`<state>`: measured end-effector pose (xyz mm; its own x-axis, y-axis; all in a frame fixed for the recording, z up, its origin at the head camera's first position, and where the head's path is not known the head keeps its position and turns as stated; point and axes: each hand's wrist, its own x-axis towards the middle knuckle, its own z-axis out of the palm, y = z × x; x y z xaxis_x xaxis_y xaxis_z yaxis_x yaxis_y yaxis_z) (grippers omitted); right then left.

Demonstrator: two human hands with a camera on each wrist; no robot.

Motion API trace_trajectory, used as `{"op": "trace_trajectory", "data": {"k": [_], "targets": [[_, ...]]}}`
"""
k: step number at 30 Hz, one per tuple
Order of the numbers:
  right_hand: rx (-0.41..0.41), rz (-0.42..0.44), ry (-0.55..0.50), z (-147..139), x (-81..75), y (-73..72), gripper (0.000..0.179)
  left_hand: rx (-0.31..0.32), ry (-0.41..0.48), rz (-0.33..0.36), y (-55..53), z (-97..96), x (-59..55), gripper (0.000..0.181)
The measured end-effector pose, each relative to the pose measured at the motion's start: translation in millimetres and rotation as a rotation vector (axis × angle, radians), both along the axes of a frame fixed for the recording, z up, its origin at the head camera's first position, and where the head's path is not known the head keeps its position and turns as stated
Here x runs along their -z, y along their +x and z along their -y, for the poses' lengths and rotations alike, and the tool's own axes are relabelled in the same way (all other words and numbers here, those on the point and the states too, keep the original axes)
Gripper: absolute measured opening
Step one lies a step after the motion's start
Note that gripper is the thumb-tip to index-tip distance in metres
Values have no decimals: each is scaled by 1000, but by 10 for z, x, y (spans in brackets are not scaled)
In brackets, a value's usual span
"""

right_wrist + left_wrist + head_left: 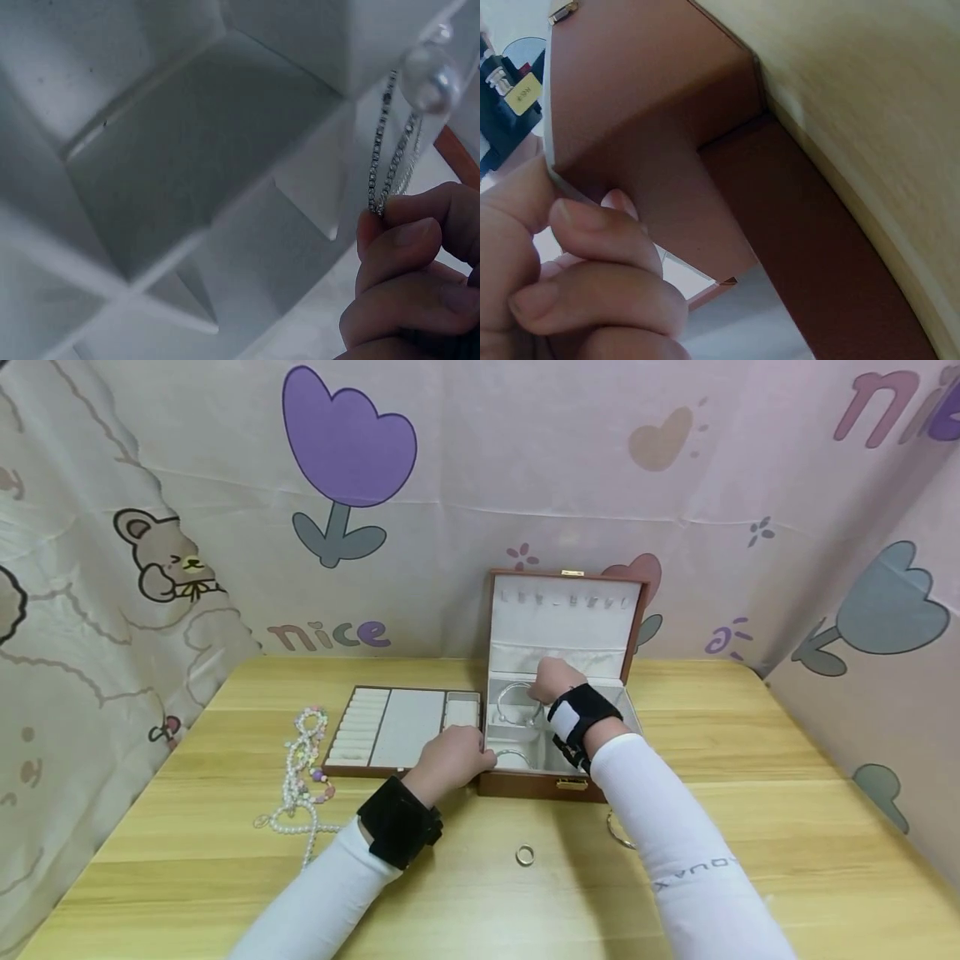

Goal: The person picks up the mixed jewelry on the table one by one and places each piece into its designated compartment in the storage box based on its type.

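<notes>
A brown jewelry box (525,787) with a pale lining stands with its lid (566,618) raised. My right hand (558,681) is over its compartments and pinches a silver bracelet (501,703) between thumb and fingertip. In the right wrist view the bracelet shows sparkling chain strands (381,142) and a large pearl (431,81). My left hand (453,760) grips the box's front left corner, its other fingers (600,296) curled beside the wall. Another silver bracelet (513,753) lies in the front left compartment.
A lift-out tray (408,727) with ring rolls lies left of the box. Pearl and coloured bead strands (300,768) are heaped farther left. A gold ring (525,855) lies in front, and a bangle (617,833) is partly hidden by my right sleeve.
</notes>
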<state>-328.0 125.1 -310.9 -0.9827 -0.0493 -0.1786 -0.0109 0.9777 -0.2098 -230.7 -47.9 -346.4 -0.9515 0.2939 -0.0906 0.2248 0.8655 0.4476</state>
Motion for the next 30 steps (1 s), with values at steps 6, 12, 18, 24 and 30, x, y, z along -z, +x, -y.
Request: {"op": "trace_trajectory", "data": {"k": [6,12,18,24,30], "targets": [[-10,-18,4,64,13,6,34,6,1,11,3,-5,3,37],[-16,-26,23,97,82,-22,33,9,-2,13,-5,-10,2,35],[-24,-10,42,110,134,-46,29,13,-16,3,-19,-8,17,35],[-7,-4,48,120,196,-92,27,15,-23,19,-29,-15,2,36],[-24,-55,117,179,247,-78,24,17,-34,18,-34,-16,19,36]]}}
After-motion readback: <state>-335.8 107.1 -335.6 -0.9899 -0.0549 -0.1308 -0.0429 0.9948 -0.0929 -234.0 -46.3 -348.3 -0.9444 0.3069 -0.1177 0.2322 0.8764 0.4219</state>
